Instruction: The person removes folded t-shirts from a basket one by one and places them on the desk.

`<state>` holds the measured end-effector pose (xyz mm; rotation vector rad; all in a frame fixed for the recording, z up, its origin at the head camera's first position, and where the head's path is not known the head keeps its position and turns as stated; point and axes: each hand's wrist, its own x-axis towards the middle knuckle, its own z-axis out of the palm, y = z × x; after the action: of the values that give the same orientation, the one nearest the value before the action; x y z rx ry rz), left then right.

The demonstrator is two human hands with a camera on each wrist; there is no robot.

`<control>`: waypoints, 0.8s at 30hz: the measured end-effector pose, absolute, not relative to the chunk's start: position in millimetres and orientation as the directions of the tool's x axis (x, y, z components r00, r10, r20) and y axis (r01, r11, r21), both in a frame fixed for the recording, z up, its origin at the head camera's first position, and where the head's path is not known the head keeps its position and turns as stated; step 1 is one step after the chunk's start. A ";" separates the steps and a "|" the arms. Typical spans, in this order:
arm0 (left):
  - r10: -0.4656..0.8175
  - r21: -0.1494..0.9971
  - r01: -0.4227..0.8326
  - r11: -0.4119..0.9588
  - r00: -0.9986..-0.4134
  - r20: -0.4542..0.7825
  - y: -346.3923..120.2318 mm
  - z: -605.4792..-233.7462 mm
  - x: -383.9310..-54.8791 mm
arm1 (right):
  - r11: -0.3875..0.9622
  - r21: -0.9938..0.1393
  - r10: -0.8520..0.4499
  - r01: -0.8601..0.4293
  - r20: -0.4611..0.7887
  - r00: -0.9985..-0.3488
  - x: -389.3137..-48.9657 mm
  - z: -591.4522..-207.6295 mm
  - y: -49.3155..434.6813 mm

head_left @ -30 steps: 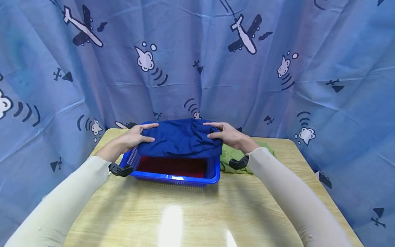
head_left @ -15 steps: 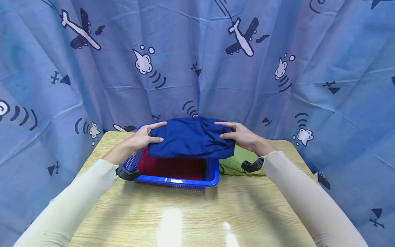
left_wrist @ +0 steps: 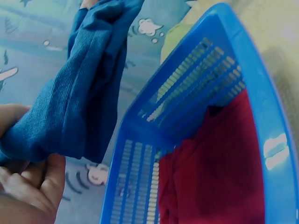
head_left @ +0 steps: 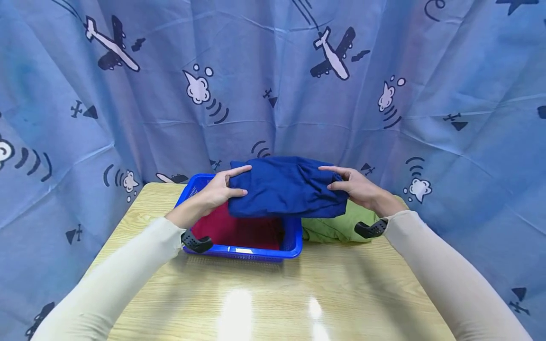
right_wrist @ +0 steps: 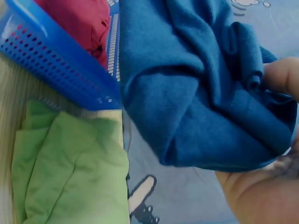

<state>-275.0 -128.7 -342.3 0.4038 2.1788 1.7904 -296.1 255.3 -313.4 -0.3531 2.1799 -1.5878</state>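
Blue cloth [head_left: 286,189], folded into a bundle, is held up in the air between both hands, overlapping the right half of the basket [head_left: 294,239] in the head view. From the cloth: basket at 8 o'clock with red cloth [head_left: 239,229] in it, green cloth [head_left: 337,228] on the table [head_left: 192,293] at 4, curtain [head_left: 273,99] at 12.

Left hand [head_left: 218,192] grips the 9 o'clock end: fingers half curled in a wide C, thumb on the near face, index along the top. Right hand [head_left: 361,188] has the 3 o'clock end the same way. Remaining fingers mostly hidden in the head view; can't tell how firm either hold is.

Main risk, probably: the bundle coming undone. It's soft, held only at the ends, and loose folds bulge at the right hand, so a weak pinch or uneven pull could let a layer drop. The middle has no visible support, so sagging seems likely if the hands drift closer. Low carry might snag the basket's 3 o'clock rim and drag it; left wrist view shows a gap there, at least near that end. Lowered towards 4 o'clock, the cloth could land on the green cloth and rumple it. Red cloth looks out of harm's way unless something falls back in.
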 end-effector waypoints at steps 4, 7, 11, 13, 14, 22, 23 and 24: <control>0.393 0.983 0.028 0.184 -0.918 -0.047 -115.0 -344.0 -274.1 | 0.324 -0.945 -0.419 0.035 -0.177 -0.891 -293.8 -316.7 268.2; 0.408 0.987 0.030 0.157 -0.912 -0.037 -105.4 -346.4 -273.9 | 0.327 -0.945 -0.410 0.034 -0.174 -0.895 -290.9 -318.0 277.1; 0.432 0.993 0.037 0.115 -0.902 -0.017 -94.5 -348.5 -273.4 | 0.319 -0.947 -0.409 0.035 -0.171 -0.896 -288.1 -318.4 287.7; 0.443 0.994 0.041 0.104 -0.896 -0.009 -89.3 -349.4 -273.2 | 0.321 -0.946 -0.409 0.035 -0.172 -0.896 -287.3 -318.6 293.3; 0.450 0.994 0.045 0.103 -0.893 -0.006 -86.7 -349.8 -273.0 | 0.323 -0.946 -0.409 0.036 -0.174 -0.896 -287.0 -318.9 296.4; 0.484 0.988 0.083 0.127 -0.875 0.012 -63.5 -355.0 -272.3 | 0.332 -0.942 -0.420 0.051 -0.196 -0.886 -286.0 -327.5 324.3; 0.490 0.987 0.091 0.132 -0.872 0.014 -60.2 -355.7 -272.8 | 0.328 -0.943 -0.421 0.051 -0.194 -0.886 -285.4 -328.5 328.3; 0.498 0.985 0.099 0.140 -0.867 0.016 -57.2 -355.9 -272.7 | 0.321 -0.946 -0.424 0.052 -0.192 -0.885 -284.8 -329.2 332.3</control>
<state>-272.7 -57.2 -355.9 0.5771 2.1080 1.7829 -284.8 332.3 -329.2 -0.3295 2.1863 -1.5882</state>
